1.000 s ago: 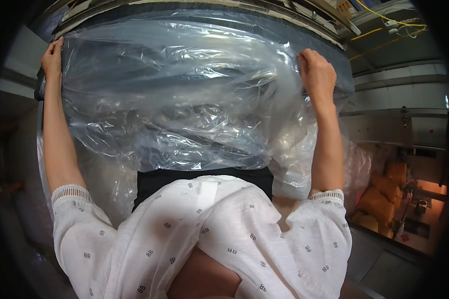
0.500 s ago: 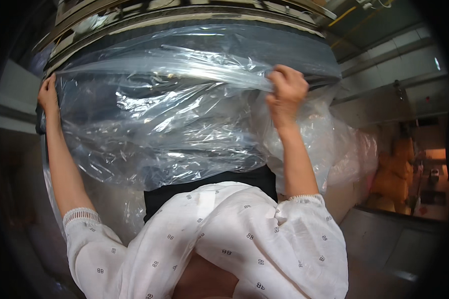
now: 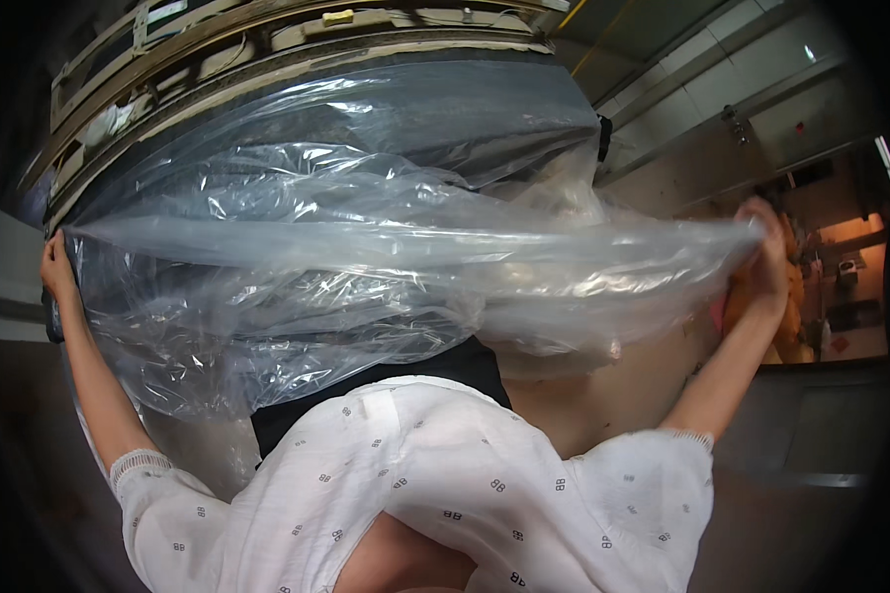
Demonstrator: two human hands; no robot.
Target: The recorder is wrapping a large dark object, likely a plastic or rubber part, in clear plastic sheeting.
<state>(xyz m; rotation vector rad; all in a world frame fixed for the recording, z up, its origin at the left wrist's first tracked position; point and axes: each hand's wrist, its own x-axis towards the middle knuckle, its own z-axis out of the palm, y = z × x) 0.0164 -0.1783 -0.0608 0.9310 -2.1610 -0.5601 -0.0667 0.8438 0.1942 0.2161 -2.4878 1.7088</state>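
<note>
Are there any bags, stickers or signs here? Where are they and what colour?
Clear plastic bag: big, crinkly, see-through, stretched between left hand and right hand.
Yellow tag: small rectangle on the wooden frame, top.
Red mark: tiny, far right, blurry.

Both arms are reaching up and spreading wide apart, elbows nearly straight. The left hand is clenching at the far left, and the right hand is gripping, fingers curled, at the far right.
</note>
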